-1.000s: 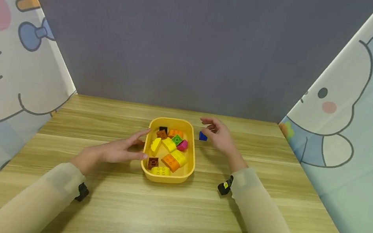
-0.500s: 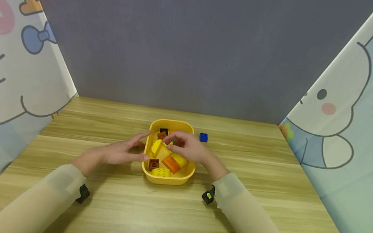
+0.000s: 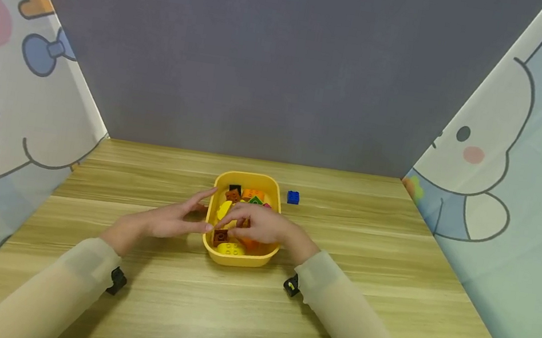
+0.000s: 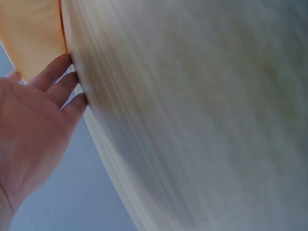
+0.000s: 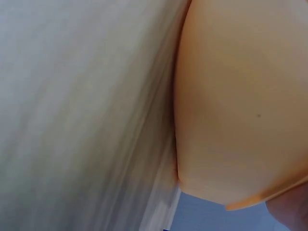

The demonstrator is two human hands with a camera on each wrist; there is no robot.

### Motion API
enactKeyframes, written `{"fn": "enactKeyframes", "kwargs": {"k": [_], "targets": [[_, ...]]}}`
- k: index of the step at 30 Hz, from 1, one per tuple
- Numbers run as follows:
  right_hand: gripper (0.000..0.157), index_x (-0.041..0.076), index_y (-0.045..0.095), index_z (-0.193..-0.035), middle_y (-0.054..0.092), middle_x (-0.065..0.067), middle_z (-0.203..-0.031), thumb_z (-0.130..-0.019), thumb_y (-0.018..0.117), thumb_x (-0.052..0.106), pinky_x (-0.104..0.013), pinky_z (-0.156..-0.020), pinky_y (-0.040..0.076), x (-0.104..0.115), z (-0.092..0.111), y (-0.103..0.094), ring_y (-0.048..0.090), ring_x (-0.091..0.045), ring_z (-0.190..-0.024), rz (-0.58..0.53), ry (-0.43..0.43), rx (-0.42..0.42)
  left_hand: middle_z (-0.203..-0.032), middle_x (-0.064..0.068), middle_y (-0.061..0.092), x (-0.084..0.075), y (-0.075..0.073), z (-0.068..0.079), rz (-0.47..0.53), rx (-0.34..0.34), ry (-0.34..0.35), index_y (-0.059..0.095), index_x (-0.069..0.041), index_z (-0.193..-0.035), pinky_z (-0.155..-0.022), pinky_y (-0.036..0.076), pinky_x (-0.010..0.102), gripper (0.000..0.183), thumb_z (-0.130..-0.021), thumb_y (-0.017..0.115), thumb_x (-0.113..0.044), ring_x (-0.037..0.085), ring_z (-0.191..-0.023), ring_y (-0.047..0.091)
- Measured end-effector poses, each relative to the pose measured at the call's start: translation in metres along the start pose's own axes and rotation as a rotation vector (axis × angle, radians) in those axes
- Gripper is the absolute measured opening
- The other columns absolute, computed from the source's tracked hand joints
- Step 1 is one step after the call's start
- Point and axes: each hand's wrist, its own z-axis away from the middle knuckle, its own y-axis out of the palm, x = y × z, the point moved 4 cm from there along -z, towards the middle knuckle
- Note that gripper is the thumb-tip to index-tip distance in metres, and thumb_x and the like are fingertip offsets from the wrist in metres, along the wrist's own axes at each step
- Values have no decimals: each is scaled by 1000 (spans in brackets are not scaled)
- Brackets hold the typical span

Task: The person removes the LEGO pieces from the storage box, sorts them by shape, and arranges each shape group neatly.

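Observation:
In the head view a yellow plastic tub (image 3: 239, 263) of toy building bricks stands mid-table. My left hand (image 3: 167, 221) is spread against its left side, thumb and index fingertips at the rim; the left wrist view shows this hand (image 4: 38, 115) with its other fingers down at the tabletop beside the tub. My right hand (image 3: 263, 224) reaches over the right rim, fingers bent loosely above the bricks. Its fingertips are close to a brown brick (image 3: 220, 236); contact is unclear. The hand hides several bricks. A blue brick (image 3: 293, 197) lies outside, right of the tub.
Also in the tub are a yellow brick (image 3: 231, 249), an orange brick (image 3: 253, 195), a green brick (image 3: 256, 200) and a black brick (image 3: 234, 189). A grey panel (image 3: 265, 64) rises behind the wooden table (image 3: 208, 316). Cartoon-printed sheets flank both sides.
My right hand has left the blue brick on the table, moved left into the tub, then shifted toward its front left. My left hand has stayed at the tub's side.

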Motion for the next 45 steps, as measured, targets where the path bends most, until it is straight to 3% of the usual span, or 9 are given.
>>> {"fn": "enactKeyframes", "kwargs": {"k": [8, 16, 23, 34, 42, 45], "targets": [[29, 28, 80, -135, 72, 10, -136, -107, 73, 25, -28, -109, 52, 0, -7, 7, 63, -6, -123, 130, 12, 80, -173, 25, 40, 2, 0, 1, -8, -3, 14, -3, -44, -176, -124, 29, 81, 97, -106, 60, -66, 55, -159, 38], [21, 22, 78, -123, 75, 9, -121, -103, 79, 27, -24, -94, 55, -1, -9, 7, 64, -6, -102, 72, 116, 59, -173, 25, 41, 2, -1, 1, 11, -5, 17, -2, -42, -176, -124, 29, 80, 97, -106, 61, -65, 54, -159, 38], [20, 22, 76, -127, 77, 9, -124, -108, 72, 28, -25, -99, 56, 0, -9, 6, 67, -3, -107, 140, 144, 47, -173, 24, 41, 2, -1, 1, 14, -2, 12, -2, -42, -176, -125, 27, 80, 97, -106, 61, -65, 54, -159, 38], [21, 23, 75, -122, 75, 8, -119, -102, 80, 26, -25, -92, 54, -4, -11, 6, 62, -9, -98, 200, 185, 14, -173, 24, 41, 0, -1, 0, 18, 1, 11, -2, -40, -177, -125, 27, 80, 98, -106, 61, -65, 54, -160, 37], [26, 22, 70, -118, 69, 8, -111, -96, 80, 15, -25, -87, 55, -8, -9, 3, 62, -12, -95, 124, 190, -75, -173, 24, 41, -1, -2, 1, 28, -1, 9, -1, -40, -177, -126, 26, 79, 98, -106, 62, -64, 53, -159, 38], [33, 20, 65, -124, 69, 5, -113, -94, 79, 14, -26, -88, 55, -7, -7, 2, 63, -13, -97, 83, 195, -94, -173, 25, 41, 0, -2, 1, 29, -3, 6, -1, -41, -177, -127, 26, 79, 98, -106, 62, -65, 53, -160, 37]]}}
